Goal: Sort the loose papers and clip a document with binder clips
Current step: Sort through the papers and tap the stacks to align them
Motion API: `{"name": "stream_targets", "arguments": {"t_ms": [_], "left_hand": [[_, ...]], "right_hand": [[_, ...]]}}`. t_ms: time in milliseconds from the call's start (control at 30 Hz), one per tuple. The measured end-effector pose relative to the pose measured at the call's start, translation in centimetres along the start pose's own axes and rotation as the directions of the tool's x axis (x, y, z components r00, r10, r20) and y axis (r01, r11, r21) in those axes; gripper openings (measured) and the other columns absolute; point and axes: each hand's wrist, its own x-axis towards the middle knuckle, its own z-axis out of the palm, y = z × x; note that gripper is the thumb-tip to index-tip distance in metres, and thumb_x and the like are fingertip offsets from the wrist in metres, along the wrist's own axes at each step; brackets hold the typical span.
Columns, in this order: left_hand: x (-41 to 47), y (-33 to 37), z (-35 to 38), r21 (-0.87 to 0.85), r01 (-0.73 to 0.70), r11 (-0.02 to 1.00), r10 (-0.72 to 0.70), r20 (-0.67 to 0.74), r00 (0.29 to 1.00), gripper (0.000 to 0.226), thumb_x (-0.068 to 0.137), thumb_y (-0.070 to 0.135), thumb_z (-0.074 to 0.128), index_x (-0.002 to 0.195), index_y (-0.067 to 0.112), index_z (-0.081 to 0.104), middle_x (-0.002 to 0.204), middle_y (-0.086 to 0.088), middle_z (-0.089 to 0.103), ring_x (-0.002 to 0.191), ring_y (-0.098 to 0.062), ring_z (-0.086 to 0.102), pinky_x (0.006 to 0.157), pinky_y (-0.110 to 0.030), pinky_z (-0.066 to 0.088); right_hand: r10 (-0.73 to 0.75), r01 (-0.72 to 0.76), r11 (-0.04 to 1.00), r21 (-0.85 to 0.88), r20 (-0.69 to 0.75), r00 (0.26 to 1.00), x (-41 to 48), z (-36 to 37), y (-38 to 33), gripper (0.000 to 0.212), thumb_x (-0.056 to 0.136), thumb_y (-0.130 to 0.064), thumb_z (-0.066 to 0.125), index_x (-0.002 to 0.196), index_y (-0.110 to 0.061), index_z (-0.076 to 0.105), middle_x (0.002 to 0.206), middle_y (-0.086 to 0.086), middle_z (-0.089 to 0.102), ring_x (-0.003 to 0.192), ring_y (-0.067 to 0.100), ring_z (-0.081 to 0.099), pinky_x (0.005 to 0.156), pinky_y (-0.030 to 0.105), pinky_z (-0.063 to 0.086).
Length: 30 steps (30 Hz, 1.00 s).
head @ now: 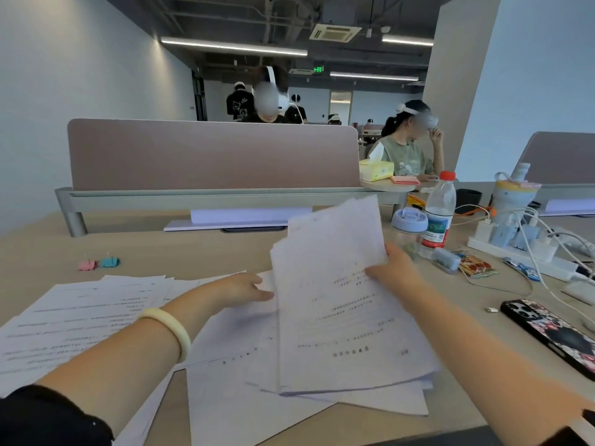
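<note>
My right hand [391, 268] grips a thick stack of printed papers [341, 310] by its right edge, with the far end tilted up off the desk. My left hand [244, 289], a pale bangle on its wrist, touches the stack's left edge with its fingers partly curled. More loose sheets [80, 320] lie fanned out on the left, and others [231, 391] lie under the lifted stack. A pink binder clip [87, 264] and a teal binder clip [109, 262] rest side by side on the desk at the far left.
A black phone [553, 333] lies at the right edge. A water bottle [439, 214], a blue-lidded cup [409, 226], snack packets [476, 267] and a power strip with cables [521, 249] crowd the right. A pink divider screen [212, 154] stands at the back; people sit beyond it.
</note>
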Motion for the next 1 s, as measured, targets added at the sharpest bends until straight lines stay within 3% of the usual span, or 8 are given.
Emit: {"name": "stream_targets", "arguments": {"t_ms": [133,200,267,367,567,800,900,1000], "left_hand": [[-0.7,0.1,-0.7,-0.399,-0.16,0.903,0.145,-0.068,0.987,0.101,0.073,0.048,0.073,0.15,0.021,0.014,0.145,0.0,0.04,0.128,-0.019,0.043,0.103,-0.028,0.034],[-1.2,1.0,-1.3,-0.524,-0.292,0.8,0.254,-0.144,0.956,0.105,0.056,0.053,0.081,0.143,0.024,0.031,0.138,0.008,0.051,0.124,-0.015,0.051,0.104,-0.03,0.039],[-1.9,2.2,-2.2,-0.603,-0.399,0.691,0.292,-0.273,0.917,0.082,0.059,0.043,0.083,0.13,0.024,0.048,0.122,0.012,0.063,0.115,-0.013,0.06,0.091,-0.029,0.051],[-3.3,3.2,-4.1,-0.562,-0.51,0.651,0.199,-0.522,0.829,0.041,0.081,0.018,0.07,0.12,0.013,0.058,0.11,0.005,0.068,0.108,-0.022,0.064,0.076,-0.022,0.053],[-7.4,4.9,-6.1,-0.317,-0.682,0.659,0.255,-0.759,0.599,0.03,0.094,0.013,0.053,0.124,0.017,0.051,0.108,0.01,0.059,0.087,-0.001,0.057,0.064,-0.003,0.045],[-8.5,2.8,-6.2,-0.34,-0.603,0.722,0.305,-0.625,0.718,0.038,0.087,0.03,0.062,0.123,0.029,0.048,0.113,0.012,0.065,0.101,-0.009,0.065,0.078,-0.028,0.054],[-8.5,2.8,-6.6,-0.403,-0.614,0.679,0.289,-0.622,0.728,0.043,0.083,0.029,0.068,0.122,0.026,0.051,0.112,0.009,0.068,0.098,-0.011,0.068,0.075,-0.028,0.056],[-8.3,2.3,-6.2,-0.507,-0.587,0.632,0.253,-0.58,0.774,0.048,0.079,0.028,0.071,0.123,0.027,0.051,0.112,0.006,0.069,0.097,-0.012,0.07,0.074,-0.028,0.058]], "right_hand": [[-0.238,0.242,0.968,0.069,-0.056,0.97,-2.2,-2.3,-3.9,0.041,0.09,-0.009,0.052,0.129,-0.019,0.044,0.111,0.0,0.052,0.093,0.019,0.053,0.077,0.034,0.042],[-0.31,0.319,0.935,0.156,-0.078,0.947,-2.8,-2.7,-5.4,0.037,0.09,-0.009,0.053,0.124,-0.023,0.047,0.113,0.0,0.057,0.088,0.015,0.056,0.075,0.031,0.045],[-0.363,0.373,0.899,0.229,-0.085,0.928,-3.4,-2.6,-6.7,0.04,0.09,-0.009,0.055,0.125,-0.027,0.048,0.116,-0.003,0.06,0.094,0.015,0.059,0.081,0.035,0.049],[-0.413,0.421,0.849,0.319,-0.095,0.906,-3.6,-1.6,-7.7,0.038,0.09,-0.006,0.056,0.121,-0.027,0.047,0.12,-0.003,0.06,0.104,0.017,0.06,0.09,0.04,0.051],[-0.448,0.448,0.795,0.409,-0.102,0.888,-3.4,0.2,-9.3,0.032,0.092,-0.01,0.054,0.115,-0.029,0.044,0.119,-0.005,0.059,0.108,0.015,0.059,0.093,0.037,0.048],[-0.444,0.389,0.795,0.465,0.011,0.896,-3.4,2.0,-8.6,0.034,0.089,-0.012,0.062,0.119,-0.021,0.049,0.108,-0.009,0.065,0.097,0.007,0.064,0.07,0.017,0.054],[-0.426,0.38,0.776,0.504,-0.025,0.904,-2.8,1.8,-9.0,0.048,0.084,-0.02,0.069,0.126,-0.019,0.048,0.118,-0.002,0.066,0.103,0.015,0.066,0.084,0.033,0.056],[-0.416,0.388,0.756,0.527,-0.07,0.907,-2.8,1.5,-9.5,0.055,0.082,-0.026,0.071,0.129,-0.021,0.044,0.119,-0.004,0.063,0.103,0.013,0.064,0.08,0.031,0.054]]}}
